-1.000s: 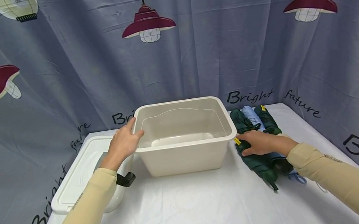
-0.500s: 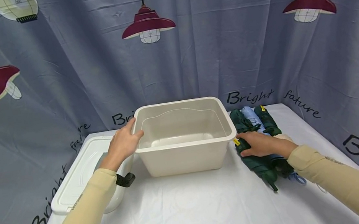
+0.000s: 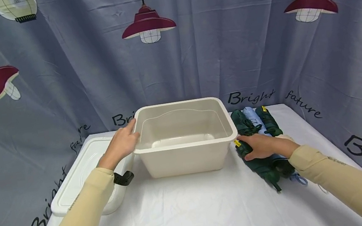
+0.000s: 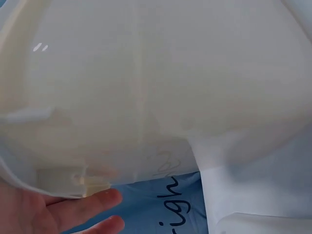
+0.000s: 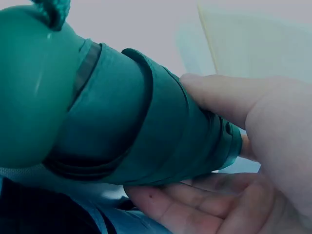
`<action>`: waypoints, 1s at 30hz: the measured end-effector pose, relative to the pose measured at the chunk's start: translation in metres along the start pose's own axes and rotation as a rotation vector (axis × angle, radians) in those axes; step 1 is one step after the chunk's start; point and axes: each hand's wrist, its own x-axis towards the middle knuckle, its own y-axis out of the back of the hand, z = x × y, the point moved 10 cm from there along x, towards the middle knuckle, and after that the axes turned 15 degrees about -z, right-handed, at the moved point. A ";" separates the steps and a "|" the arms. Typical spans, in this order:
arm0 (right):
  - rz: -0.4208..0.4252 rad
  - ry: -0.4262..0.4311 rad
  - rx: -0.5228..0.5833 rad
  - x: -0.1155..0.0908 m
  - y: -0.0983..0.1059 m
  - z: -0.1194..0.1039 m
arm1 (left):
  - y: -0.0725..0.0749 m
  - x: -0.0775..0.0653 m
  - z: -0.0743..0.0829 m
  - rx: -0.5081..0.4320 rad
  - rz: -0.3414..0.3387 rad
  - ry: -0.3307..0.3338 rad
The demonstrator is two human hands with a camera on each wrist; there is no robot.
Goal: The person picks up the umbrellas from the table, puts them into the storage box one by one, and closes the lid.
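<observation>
A cream plastic storage bin stands upright on the table, its mouth facing up. My left hand is at the bin's left rim; in the left wrist view, its fingers lie fairly straight beside the rim. At the bin's right, my right hand holds a folded dark green umbrella. Seen from the right wrist, the thumb lies on one side of this green umbrella and the fingers curl round the other. Its rounded handle points away from the hand.
More folded umbrellas lie beside the bin, including a light blue one and a dark green one. A white lid lies at the left on the white-covered table. A grey-blue curtain hangs behind.
My left hand has drawn slightly left, and its thumb has come off the inside of the bin's rim. The right hand and umbrella have barely moved.
</observation>
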 end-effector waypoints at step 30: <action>0.088 0.151 0.027 -0.023 0.045 -0.012 | -0.005 -0.007 -0.005 0.081 -0.023 0.095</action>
